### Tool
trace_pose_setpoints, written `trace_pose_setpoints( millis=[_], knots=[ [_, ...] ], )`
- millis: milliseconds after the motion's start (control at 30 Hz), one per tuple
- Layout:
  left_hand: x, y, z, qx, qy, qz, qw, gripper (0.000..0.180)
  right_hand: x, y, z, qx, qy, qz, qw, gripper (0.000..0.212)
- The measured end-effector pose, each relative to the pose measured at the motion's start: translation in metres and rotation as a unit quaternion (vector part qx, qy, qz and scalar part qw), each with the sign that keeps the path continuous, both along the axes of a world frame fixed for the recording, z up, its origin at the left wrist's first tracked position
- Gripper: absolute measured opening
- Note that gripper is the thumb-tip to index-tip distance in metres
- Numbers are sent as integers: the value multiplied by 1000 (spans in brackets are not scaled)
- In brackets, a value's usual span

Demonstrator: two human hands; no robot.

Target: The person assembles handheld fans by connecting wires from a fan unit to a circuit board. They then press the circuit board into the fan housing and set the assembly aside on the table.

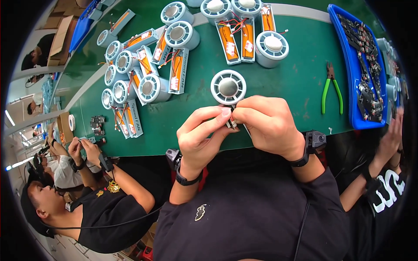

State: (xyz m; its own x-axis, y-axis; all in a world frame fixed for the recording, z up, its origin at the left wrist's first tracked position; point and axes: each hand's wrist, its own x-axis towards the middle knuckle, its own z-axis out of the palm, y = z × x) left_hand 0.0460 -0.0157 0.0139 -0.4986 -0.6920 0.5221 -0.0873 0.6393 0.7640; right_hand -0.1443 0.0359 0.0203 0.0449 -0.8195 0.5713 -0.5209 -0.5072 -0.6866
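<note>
A pale-blue handheld fan (228,87), its round head spoked about a silver-grey hub, faces up, its narrow lower part pinched by the left grip (201,135) and right grip (271,126).

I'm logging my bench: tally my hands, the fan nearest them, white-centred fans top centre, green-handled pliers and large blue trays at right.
Left hand and right hand: 2
Nearest fan: 1
White-centred fans: 3
Pliers: 1
Blue tray: 1
Total: 8

The nearest fan (228,87) is pale blue and silver, the tabletop (300,82) green.
</note>
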Motion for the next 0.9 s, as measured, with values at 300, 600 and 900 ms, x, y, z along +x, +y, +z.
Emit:
trace_pose_setpoints(
  millis=[300, 600, 900],
  knots=[
    [-8, 13, 1, -86, -10, 92, 992, 41, 9, 7, 3, 17, -60, 0, 998, 15],
    [-6, 7, 6, -77, -34, 99, 991, 42, 11, 10, 10, 7, -55, -57, 997, 15],
    [14, 4, 1, -12, -49, 114, 992, 48, -17, 37, 15, 296, 11, -82, 952, 17]
  ],
)
